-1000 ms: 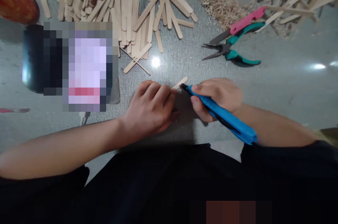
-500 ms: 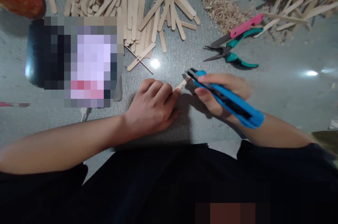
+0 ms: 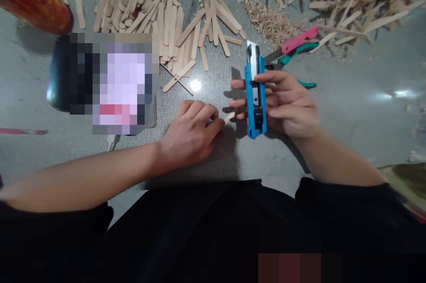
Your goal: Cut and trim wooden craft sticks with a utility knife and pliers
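Note:
My left hand [image 3: 195, 132] rests on the grey table with its fingers curled round a thin wooden craft stick [image 3: 229, 117]. Only the pale tip of that stick shows, poking out to the right past thumb and forefinger. In my right hand [image 3: 289, 105] is a blue utility knife [image 3: 255, 96], held upright between thumb and fingers with several fingers passing behind it. Its metal blade points away from me, and its black slider sits low on the handle. The knife is to the right of the stick tip.
Many loose craft sticks [image 3: 173, 29] lie beyond my hands. Wood shavings [image 3: 269, 23], a pink-handled knife [image 3: 299, 39] and teal pliers [image 3: 308, 84] are at the back right, near another heap of sticks [image 3: 362, 3]. A pixelated phone [image 3: 124, 83] and an orange cylinder [image 3: 36, 1] stand left.
My right hand has turned the utility knife from slanting across the stick to upright, blade away from me, and off the stick. My left hand stays nearly in place. The view has shifted slightly.

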Demonstrator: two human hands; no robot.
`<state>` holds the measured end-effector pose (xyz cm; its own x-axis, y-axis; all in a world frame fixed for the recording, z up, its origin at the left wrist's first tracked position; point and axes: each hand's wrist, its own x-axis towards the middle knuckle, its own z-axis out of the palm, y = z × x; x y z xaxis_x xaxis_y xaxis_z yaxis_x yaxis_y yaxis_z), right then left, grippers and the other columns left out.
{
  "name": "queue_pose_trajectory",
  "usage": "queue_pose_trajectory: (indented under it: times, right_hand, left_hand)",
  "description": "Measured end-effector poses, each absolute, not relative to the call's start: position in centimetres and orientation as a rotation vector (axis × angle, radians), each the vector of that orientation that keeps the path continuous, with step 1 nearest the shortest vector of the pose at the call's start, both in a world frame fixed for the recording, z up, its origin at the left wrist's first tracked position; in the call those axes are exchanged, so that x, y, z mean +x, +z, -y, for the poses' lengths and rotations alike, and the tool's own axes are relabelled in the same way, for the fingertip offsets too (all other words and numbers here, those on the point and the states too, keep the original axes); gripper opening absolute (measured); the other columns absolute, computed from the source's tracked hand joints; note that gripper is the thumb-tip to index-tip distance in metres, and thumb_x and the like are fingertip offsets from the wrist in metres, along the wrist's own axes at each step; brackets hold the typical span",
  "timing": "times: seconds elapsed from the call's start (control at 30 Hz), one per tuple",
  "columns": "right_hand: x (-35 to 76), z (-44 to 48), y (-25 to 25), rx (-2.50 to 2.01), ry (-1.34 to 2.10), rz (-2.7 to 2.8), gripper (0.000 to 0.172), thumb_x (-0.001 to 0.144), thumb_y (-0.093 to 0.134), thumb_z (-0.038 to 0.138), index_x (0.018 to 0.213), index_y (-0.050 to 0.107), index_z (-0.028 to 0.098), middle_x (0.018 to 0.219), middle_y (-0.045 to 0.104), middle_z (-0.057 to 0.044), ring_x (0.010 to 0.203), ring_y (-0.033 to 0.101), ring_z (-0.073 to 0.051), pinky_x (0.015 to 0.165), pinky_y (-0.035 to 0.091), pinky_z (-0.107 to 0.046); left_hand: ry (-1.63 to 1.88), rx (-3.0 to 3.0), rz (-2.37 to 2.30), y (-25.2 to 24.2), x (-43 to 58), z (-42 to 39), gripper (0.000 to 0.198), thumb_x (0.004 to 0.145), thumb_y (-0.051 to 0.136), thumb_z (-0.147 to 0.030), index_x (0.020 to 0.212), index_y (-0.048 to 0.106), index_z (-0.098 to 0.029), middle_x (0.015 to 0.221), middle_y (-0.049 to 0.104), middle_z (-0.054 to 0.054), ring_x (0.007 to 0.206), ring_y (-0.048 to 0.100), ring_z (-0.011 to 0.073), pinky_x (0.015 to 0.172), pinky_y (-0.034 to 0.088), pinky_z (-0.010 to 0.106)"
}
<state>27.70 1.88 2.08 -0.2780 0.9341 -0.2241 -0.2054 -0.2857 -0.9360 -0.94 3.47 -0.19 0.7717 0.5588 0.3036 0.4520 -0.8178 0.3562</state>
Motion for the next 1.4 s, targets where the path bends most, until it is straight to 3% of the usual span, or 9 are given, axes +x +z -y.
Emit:
queue_pose_trajectory:
  times: [0.13,0.2,0.37,0.47,0.67,0.87,1.03,1.2,1.4]
  right_hand:
    - [27.5,-2.6,2.1,-1.036,1.582,1.077,0.034,0.101,0.086,0.048,0.115,0.059,0.033,0.116,0.084,0.001,0.074,0.084,-0.022,0.049,0.065,-0.031]
    - [27.0,-2.5,1.9,-1.142,1.461,1.129,0.04,0.102,0.089,0.049,0.11,0.053,0.034,0.108,0.079,0.006,0.061,0.075,-0.016,0.041,0.055,-0.026]
    - [25.9,-0.8,1.6,-1.395,1.396,1.308,0.035,0.11,0.082,0.053,0.116,0.053,0.034,0.122,0.077,-0.001,0.091,0.086,-0.023,0.069,0.074,-0.038]
    - [25.5,-0.1,1.4,-1.364,1.402,1.403,0.03,0.114,0.075,0.053,0.119,0.052,0.033,0.128,0.077,-0.003,0.102,0.087,-0.024,0.082,0.075,-0.042]
    - [25.4,-0.6,3.4,-1.284,1.384,1.285,0.058,0.107,0.088,0.041,0.142,0.041,0.041,0.117,0.077,0.007,0.081,0.08,-0.016,0.068,0.065,-0.034]
    - [26.4,-0.7,6.0,-1.258,1.437,1.137,0.045,0.096,0.1,0.046,0.114,0.06,0.037,0.1,0.068,0.005,0.072,0.06,-0.017,0.058,0.048,-0.034]
    - [27.6,1.7,6.9,-1.467,1.64,1.363,0.042,0.116,0.065,0.074,0.122,0.063,0.033,0.089,0.06,0.003,0.065,0.055,-0.018,0.056,0.045,-0.035]
    - [27.7,3.2,7.1,-1.9,1.494,2.099,0.032,0.117,0.056,0.057,0.106,0.056,0.028,0.084,0.073,-0.004,0.073,0.067,-0.025,0.073,0.048,-0.04]
    - [26.5,2.4,6.8,-2.122,1.331,2.438,0.043,0.118,0.041,0.06,0.128,0.063,0.025,0.081,0.067,-0.006,0.07,0.059,-0.028,0.068,0.037,-0.038]
  left_hand:
    - [0.564,2.601,-0.809,0.0,-1.0,-3.6,0.016,0.109,0.076,-0.034,0.104,0.076,-0.019,0.118,0.079,0.013,0.108,0.068,0.0326,0.095,0.05,0.053]
    - [0.577,2.57,-0.823,-0.1,-1.0,-3.6,0.015,0.109,0.074,-0.032,0.1,0.076,-0.02,0.117,0.079,0.013,0.109,0.068,0.0331,0.097,0.05,0.054]
    - [0.598,2.594,-0.709,-0.5,-1.0,-3.7,0.019,0.113,0.067,-0.026,0.097,0.076,-0.02,0.12,0.08,0.012,0.113,0.069,0.0319,0.103,0.05,0.055]
    - [0.545,2.587,-0.718,-0.6,-1.0,-3.6,0.011,0.111,0.072,-0.029,0.105,0.077,-0.021,0.123,0.079,0.013,0.117,0.069,0.0341,0.106,0.05,0.057]
    - [0.479,2.556,-0.851,-0.6,-0.8,-3.3,0.04,0.111,0.074,-0.043,0.145,0.075,-0.021,0.145,0.072,0.022,0.134,0.063,0.0427,0.113,0.048,0.064]
    - [0.392,2.512,-0.859,-0.8,-0.8,-3.5,0.059,0.106,0.082,-0.045,0.162,0.069,-0.03,0.162,0.064,0.021,0.147,0.056,0.0462,0.122,0.042,0.07]
    - [0.336,2.466,-0.868,-0.5,-0.7,-3.6,0.068,0.101,0.088,-0.04,0.166,0.067,-0.034,0.168,0.059,0.02,0.154,0.052,0.0479,0.129,0.038,0.074]
    - [0.29,2.46,-0.896,-0.1,-0.5,-3.5,0.071,0.101,0.091,-0.045,0.167,0.068,-0.035,0.17,0.058,0.019,0.157,0.051,0.0481,0.133,0.037,0.072]
    - [0.269,2.495,-0.889,0.2,-0.5,-3.4,0.07,0.103,0.09,-0.048,0.168,0.068,-0.034,0.171,0.058,0.02,0.158,0.052,0.0477,0.133,0.039,0.07]
